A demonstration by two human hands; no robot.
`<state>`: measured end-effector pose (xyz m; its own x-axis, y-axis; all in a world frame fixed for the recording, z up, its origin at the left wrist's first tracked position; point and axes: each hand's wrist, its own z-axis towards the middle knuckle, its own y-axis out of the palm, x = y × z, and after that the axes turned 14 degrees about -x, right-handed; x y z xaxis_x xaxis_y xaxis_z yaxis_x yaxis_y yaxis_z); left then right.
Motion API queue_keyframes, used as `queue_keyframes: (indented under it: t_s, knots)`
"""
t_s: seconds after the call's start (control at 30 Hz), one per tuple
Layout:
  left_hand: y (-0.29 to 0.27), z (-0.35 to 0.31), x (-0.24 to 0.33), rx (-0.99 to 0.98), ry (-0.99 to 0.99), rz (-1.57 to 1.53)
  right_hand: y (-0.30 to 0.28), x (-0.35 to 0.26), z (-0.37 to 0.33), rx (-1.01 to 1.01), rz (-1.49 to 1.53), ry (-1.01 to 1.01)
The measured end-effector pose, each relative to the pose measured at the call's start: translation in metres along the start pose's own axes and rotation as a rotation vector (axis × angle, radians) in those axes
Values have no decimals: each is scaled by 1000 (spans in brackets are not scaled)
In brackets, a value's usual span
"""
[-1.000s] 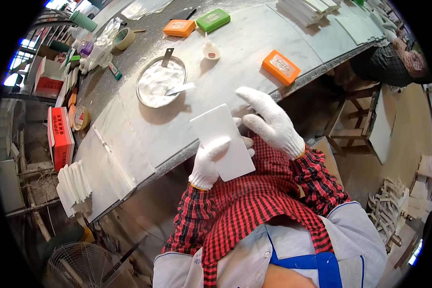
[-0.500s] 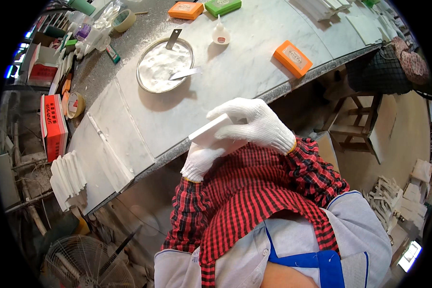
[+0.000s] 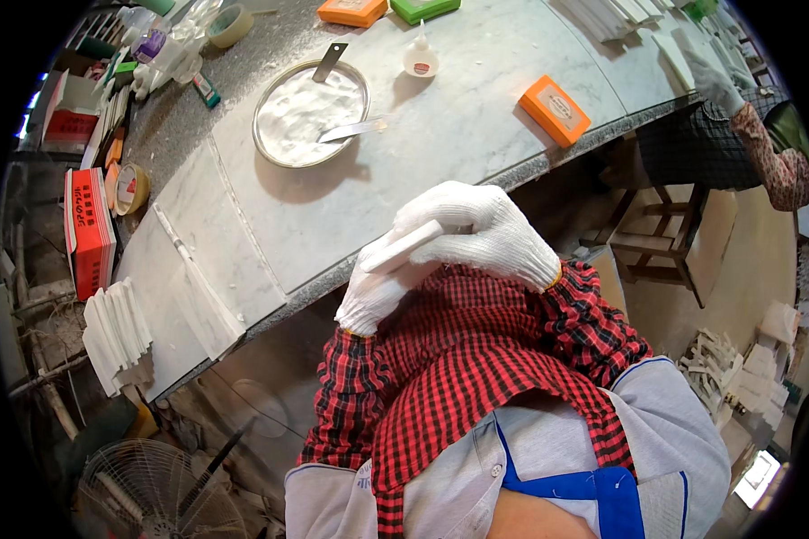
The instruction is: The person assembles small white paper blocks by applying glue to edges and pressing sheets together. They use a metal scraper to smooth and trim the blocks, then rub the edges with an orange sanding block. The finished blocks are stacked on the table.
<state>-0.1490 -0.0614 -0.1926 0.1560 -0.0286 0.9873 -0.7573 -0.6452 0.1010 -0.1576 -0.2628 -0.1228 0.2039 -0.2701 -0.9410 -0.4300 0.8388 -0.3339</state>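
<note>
A thin white rectangular piece [image 3: 406,247] is held in front of my chest, its narrow edge turned up toward me. My left hand [image 3: 368,292], in a white knit glove, is closed around it from below. From the other side my right hand [image 3: 481,225], gloved the same way, bends over the piece, with thumb and fingers closed on it. Most of the piece's faces are hidden by the gloves. Beyond my hands, on the marble-topped table, stands a round metal bowl [image 3: 258,135] of white powder or paste with two flat blades in it.
Orange boxes [image 3: 555,110], a green box [image 3: 425,7] and a small squeeze bottle [image 3: 421,59] sit on the table. White strips [image 3: 117,328] are stacked at left, near a wire fan [image 3: 157,494]. A co-worker's gloved hand [image 3: 715,85] touches white slabs at right, above a wooden stool [image 3: 652,238].
The white piece has tilted, so its narrow edge shows instead of its broad face. My right fingers have curled further over it. The co-worker's gloved hand has come into sight at right.
</note>
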Motion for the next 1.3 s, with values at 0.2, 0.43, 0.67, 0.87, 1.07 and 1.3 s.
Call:
queue_keyframes:
  t_s: [0.2,0.43,0.67,0.87,1.07,1.3]
  knots:
    - [0,2,4,-10,76,-77,1,-3,2,19,23,72]
    - [5,-4,21,60,-39,-290,6,3,3,46,244,193]
    - [1,-14,8,364,1,-337,17,7,12,116,463,232]
    - [-5,-16,2,480,145,-429,20,-1,24,162,356,283]
    - [5,-12,-6,479,266,-733,22,-12,30,256,382,359]
    - [-1,-11,-11,496,290,-901,16,-9,26,492,499,184]
